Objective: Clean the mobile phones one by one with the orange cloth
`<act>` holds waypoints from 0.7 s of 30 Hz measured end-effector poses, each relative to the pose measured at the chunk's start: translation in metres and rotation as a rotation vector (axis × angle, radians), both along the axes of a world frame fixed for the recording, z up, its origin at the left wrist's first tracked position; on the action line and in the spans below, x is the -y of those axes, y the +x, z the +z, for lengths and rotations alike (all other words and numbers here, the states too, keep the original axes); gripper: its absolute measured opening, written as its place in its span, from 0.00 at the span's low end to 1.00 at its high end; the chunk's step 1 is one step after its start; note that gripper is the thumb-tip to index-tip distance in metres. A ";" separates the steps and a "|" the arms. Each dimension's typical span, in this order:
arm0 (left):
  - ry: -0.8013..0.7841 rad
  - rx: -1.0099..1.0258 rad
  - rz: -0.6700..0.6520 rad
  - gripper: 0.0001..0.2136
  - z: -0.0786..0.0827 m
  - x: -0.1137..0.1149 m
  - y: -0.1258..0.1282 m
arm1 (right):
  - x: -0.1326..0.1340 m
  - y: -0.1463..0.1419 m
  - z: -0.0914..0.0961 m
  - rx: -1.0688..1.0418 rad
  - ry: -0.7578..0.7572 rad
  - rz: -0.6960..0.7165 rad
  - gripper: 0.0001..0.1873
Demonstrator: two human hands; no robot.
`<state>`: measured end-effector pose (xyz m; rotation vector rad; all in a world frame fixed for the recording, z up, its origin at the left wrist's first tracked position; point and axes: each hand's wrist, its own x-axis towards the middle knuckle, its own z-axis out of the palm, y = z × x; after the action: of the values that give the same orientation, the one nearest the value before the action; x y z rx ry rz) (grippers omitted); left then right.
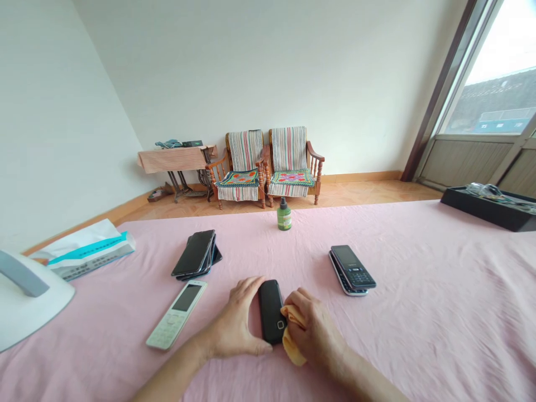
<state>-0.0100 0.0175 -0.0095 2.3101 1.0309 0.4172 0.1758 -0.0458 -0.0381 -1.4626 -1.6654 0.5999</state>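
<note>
A small black phone (271,310) lies on the pink cloth-covered table (419,312) in front of me. My left hand (237,324) cups its left side, fingers curved against the edge and thumb below it. My right hand (312,329) is closed on a folded orange cloth (292,335), which it presses against the phone's lower right end. A white keypad phone (176,314) rests to the left of my left hand.
A stack of dark smartphones (196,254) lies at the centre left, and two stacked keypad phones (352,269) lie at the right. A green spray bottle (284,215) stands at the far edge. A black tray (489,207) sits far right, a white packet (86,248) and white object (25,296) left.
</note>
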 end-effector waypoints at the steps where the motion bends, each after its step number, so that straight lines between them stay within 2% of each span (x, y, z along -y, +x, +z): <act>1: 0.012 -0.006 -0.005 0.50 -0.001 0.000 0.000 | 0.000 0.000 0.000 0.001 0.000 0.000 0.13; 7: 0.021 -0.110 0.016 0.55 0.000 -0.004 0.000 | 0.000 -0.002 0.003 0.013 -0.005 -0.013 0.13; 14: 0.119 -0.074 0.006 0.49 0.002 -0.004 0.003 | 0.001 0.003 0.009 -0.049 0.013 -0.007 0.14; 16: 0.128 -0.044 -0.005 0.50 0.002 -0.003 0.002 | 0.005 0.004 0.014 -0.102 0.042 0.044 0.15; 21: 0.171 0.031 -0.055 0.48 -0.002 -0.001 -0.002 | 0.014 -0.007 0.021 -0.074 0.080 0.302 0.21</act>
<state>-0.0119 0.0187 -0.0116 2.4688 0.9464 0.5362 0.1687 -0.0599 -0.0166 -1.1265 -1.8446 0.7328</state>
